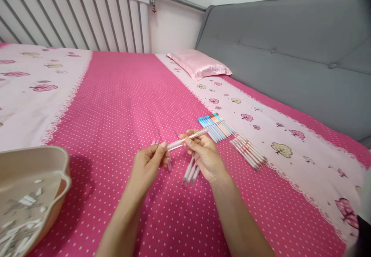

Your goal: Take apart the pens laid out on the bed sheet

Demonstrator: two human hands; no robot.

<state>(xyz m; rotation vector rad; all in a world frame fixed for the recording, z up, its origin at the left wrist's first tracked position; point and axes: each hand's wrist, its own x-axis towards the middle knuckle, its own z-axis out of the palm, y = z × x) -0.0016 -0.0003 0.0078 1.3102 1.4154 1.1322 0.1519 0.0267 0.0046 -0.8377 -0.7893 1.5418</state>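
My left hand and my right hand hold one slim pen between them over the bedspread. The left fingers pinch its pale pink end; the right thumb and fingers grip its white, printed part. A thin white stick shows just below the pen. Short pink pieces lie by my left hand, partly hidden by it. Under my right hand are a few pale pens, their upper ends covered. Beyond it, several blue and peach pens lie in a row, beside several white-and-red pens.
At the left stands a beige bin with white scraps inside. The pink dotted bedspread spreads beneath everything. A pink pillow rests near the grey headboard. A white radiator is at the back left.
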